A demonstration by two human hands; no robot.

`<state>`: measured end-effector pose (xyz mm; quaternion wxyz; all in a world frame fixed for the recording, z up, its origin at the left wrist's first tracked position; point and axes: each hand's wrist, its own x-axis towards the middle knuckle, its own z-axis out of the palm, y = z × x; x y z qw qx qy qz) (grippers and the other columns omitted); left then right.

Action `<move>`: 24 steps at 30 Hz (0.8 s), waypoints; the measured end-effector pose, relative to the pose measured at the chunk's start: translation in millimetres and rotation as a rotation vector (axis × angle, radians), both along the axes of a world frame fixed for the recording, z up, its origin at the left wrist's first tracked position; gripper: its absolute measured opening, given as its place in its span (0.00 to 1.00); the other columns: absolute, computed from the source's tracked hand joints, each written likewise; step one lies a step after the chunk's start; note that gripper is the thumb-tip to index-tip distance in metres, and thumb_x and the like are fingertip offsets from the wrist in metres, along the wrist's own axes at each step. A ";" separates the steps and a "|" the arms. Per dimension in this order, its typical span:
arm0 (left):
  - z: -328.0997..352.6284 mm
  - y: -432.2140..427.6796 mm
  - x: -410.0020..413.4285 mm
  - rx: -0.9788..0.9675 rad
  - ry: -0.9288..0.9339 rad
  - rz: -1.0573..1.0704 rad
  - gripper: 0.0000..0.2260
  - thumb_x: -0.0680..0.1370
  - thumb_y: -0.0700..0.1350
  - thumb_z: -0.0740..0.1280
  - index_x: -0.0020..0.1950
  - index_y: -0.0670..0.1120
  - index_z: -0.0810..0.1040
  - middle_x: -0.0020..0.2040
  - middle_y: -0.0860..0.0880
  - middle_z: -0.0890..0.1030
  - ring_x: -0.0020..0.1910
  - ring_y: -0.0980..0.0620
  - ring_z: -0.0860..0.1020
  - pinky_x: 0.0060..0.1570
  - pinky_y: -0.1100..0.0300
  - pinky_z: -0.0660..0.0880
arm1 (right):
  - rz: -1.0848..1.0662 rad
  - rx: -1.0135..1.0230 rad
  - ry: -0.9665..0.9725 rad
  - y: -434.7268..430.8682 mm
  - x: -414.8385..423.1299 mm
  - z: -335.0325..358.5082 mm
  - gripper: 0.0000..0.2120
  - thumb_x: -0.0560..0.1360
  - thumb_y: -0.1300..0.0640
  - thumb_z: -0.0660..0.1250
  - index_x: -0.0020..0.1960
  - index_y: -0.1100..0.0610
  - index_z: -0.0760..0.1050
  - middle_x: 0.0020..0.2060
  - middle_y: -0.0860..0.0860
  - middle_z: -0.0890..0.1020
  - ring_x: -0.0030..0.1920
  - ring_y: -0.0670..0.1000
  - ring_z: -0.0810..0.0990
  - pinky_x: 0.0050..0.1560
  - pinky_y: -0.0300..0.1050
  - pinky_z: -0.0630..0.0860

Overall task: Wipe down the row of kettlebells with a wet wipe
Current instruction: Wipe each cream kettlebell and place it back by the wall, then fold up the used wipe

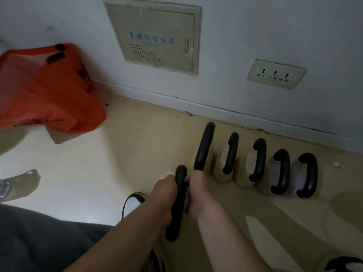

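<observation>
Pale grey wall (255,36) over a beige floor (117,154), white skirting between them.

- Far left of the left hand: slumped orange plastic bag (49,91). Dark print on its side, too blurred to read.
- Up the wall beyond both hands: beige metal access panel (153,36). One line of blue characters with a smaller line beneath, neither legible.
- Just right of the right hand: row of five kettlebells (259,160) with black loop handles, packed side by side along the wall. Three nearest bodies cream, two farthest pale lilac.
- Above that row: cream triple socket plate (276,74).
- Between the hands: black handle (177,209) of a sixth kettlebell, body mostly hidden.
- Left hand (164,190) wrapped round that handle from the left.
- Right hand (198,186) curled against its right side, pinching a sliver of grey-white wet wipe (188,200) onto it.
</observation>
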<state>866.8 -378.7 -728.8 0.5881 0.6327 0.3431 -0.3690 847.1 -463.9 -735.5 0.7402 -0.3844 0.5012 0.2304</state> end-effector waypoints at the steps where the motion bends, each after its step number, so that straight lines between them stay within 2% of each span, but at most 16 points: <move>1: -0.5 -2.0 14.0 0.000 -0.006 -0.006 0.21 0.84 0.53 0.56 0.48 0.39 0.79 0.23 0.47 0.78 0.24 0.49 0.77 0.26 0.63 0.71 | -0.010 0.001 -0.017 -2.0 11.0 3.2 0.12 0.78 0.60 0.57 0.36 0.58 0.71 0.20 0.51 0.75 0.28 0.53 0.75 0.28 0.40 0.69; 2: -1.6 -5.0 27.8 0.000 -0.017 -0.015 0.20 0.84 0.54 0.56 0.52 0.39 0.78 0.23 0.47 0.78 0.22 0.50 0.77 0.23 0.64 0.70 | -0.038 0.003 -0.028 -3.6 22.0 5.6 0.11 0.78 0.61 0.57 0.38 0.59 0.73 0.23 0.53 0.77 0.31 0.54 0.76 0.30 0.41 0.70; 4: -4.7 -13.8 54.2 -0.013 -0.053 -0.010 0.20 0.83 0.54 0.57 0.65 0.40 0.75 0.33 0.44 0.83 0.28 0.48 0.81 0.24 0.62 0.74 | -0.085 0.006 -0.056 -7.2 42.9 13.7 0.09 0.77 0.63 0.58 0.42 0.62 0.75 0.32 0.56 0.80 0.36 0.57 0.78 0.34 0.45 0.72; 6: -13.2 -24.6 79.4 -0.017 -0.093 -0.010 0.19 0.82 0.53 0.58 0.66 0.43 0.75 0.47 0.41 0.83 0.40 0.43 0.83 0.32 0.56 0.80 | -0.079 -0.026 -0.072 -12.9 63.8 17.6 0.07 0.76 0.64 0.60 0.44 0.63 0.76 0.37 0.58 0.80 0.39 0.58 0.79 0.36 0.46 0.72; 7: -16.8 -30.3 90.5 -0.018 -0.107 -0.008 0.19 0.81 0.54 0.58 0.65 0.44 0.76 0.50 0.40 0.82 0.44 0.42 0.83 0.37 0.53 0.81 | -0.053 -0.044 -0.075 -17.0 72.7 18.3 0.06 0.76 0.65 0.60 0.43 0.63 0.76 0.37 0.58 0.79 0.39 0.57 0.78 0.36 0.46 0.72; 9: -16.5 -42.8 110.8 -0.007 -0.129 -0.018 0.18 0.81 0.53 0.57 0.62 0.43 0.76 0.47 0.40 0.81 0.41 0.42 0.81 0.41 0.51 0.79 | -0.013 -0.069 -0.089 -27.4 89.5 17.1 0.06 0.76 0.66 0.60 0.41 0.63 0.73 0.35 0.57 0.75 0.38 0.56 0.75 0.37 0.47 0.70; 11: -15.6 -54.0 129.4 -0.001 -0.143 -0.043 0.17 0.80 0.51 0.57 0.62 0.43 0.76 0.46 0.39 0.80 0.39 0.41 0.80 0.38 0.51 0.78 | 0.039 -0.101 -0.095 -35.5 105.9 18.6 0.05 0.75 0.67 0.60 0.41 0.63 0.71 0.37 0.57 0.73 0.40 0.57 0.74 0.41 0.48 0.72; 13: -16.9 -63.5 145.7 0.027 -0.126 -0.072 0.16 0.80 0.51 0.58 0.62 0.45 0.75 0.48 0.38 0.80 0.40 0.39 0.80 0.37 0.49 0.78 | 0.047 -0.116 -0.090 -41.1 119.6 16.7 0.02 0.75 0.66 0.61 0.46 0.64 0.73 0.43 0.59 0.76 0.49 0.60 0.78 0.56 0.53 0.78; 14: -18.5 -66.6 151.3 0.038 -0.118 -0.092 0.16 0.79 0.51 0.58 0.62 0.44 0.75 0.49 0.37 0.80 0.41 0.39 0.80 0.37 0.49 0.78 | 0.047 -0.111 -0.097 -44.1 123.4 12.4 0.03 0.75 0.66 0.61 0.47 0.64 0.74 0.45 0.59 0.77 0.52 0.60 0.79 0.59 0.54 0.78; 17: -22.3 -70.5 161.2 0.067 -0.103 -0.110 0.15 0.79 0.49 0.59 0.58 0.41 0.77 0.46 0.37 0.80 0.40 0.39 0.79 0.40 0.47 0.78 | 0.033 -0.113 -0.181 -49.5 130.7 -0.5 0.05 0.75 0.67 0.61 0.44 0.61 0.75 0.40 0.56 0.78 0.40 0.54 0.78 0.44 0.49 0.77; 18: -24.8 -69.8 162.4 0.057 -0.101 -0.100 0.16 0.79 0.49 0.59 0.58 0.41 0.77 0.45 0.37 0.80 0.40 0.39 0.79 0.41 0.46 0.77 | 0.049 -0.130 -0.170 -49.5 132.5 -2.2 0.05 0.74 0.67 0.62 0.45 0.62 0.75 0.42 0.58 0.79 0.43 0.55 0.79 0.47 0.50 0.78; 19: -26.4 -68.8 164.1 0.045 -0.092 -0.085 0.16 0.79 0.51 0.59 0.58 0.41 0.77 0.45 0.37 0.80 0.40 0.39 0.79 0.41 0.46 0.77 | 0.084 -0.160 -0.141 -48.9 133.2 -0.2 0.08 0.72 0.67 0.62 0.49 0.63 0.77 0.48 0.60 0.81 0.50 0.59 0.80 0.55 0.54 0.79; 21: -24.0 -66.7 168.0 0.015 -0.104 -0.056 0.18 0.81 0.54 0.59 0.58 0.40 0.76 0.45 0.38 0.80 0.39 0.40 0.80 0.40 0.49 0.78 | 0.142 -0.189 -0.129 -48.7 137.8 4.2 0.20 0.70 0.67 0.63 0.61 0.63 0.77 0.58 0.64 0.81 0.59 0.64 0.79 0.65 0.60 0.76; 22: -25.8 -62.8 171.9 -0.002 -0.105 -0.041 0.18 0.82 0.54 0.58 0.57 0.39 0.75 0.43 0.38 0.80 0.38 0.41 0.79 0.39 0.50 0.77 | 0.170 -0.200 -0.150 -48.6 141.5 5.8 0.24 0.70 0.68 0.63 0.66 0.60 0.76 0.60 0.65 0.80 0.60 0.65 0.79 0.65 0.61 0.76; 24: -24.1 -54.6 175.9 -0.023 -0.088 -0.019 0.19 0.83 0.54 0.57 0.54 0.38 0.76 0.40 0.39 0.79 0.36 0.41 0.78 0.39 0.51 0.76 | 0.193 -0.222 -0.176 -46.7 142.2 10.4 0.23 0.72 0.69 0.61 0.66 0.59 0.76 0.58 0.64 0.80 0.58 0.64 0.80 0.64 0.59 0.77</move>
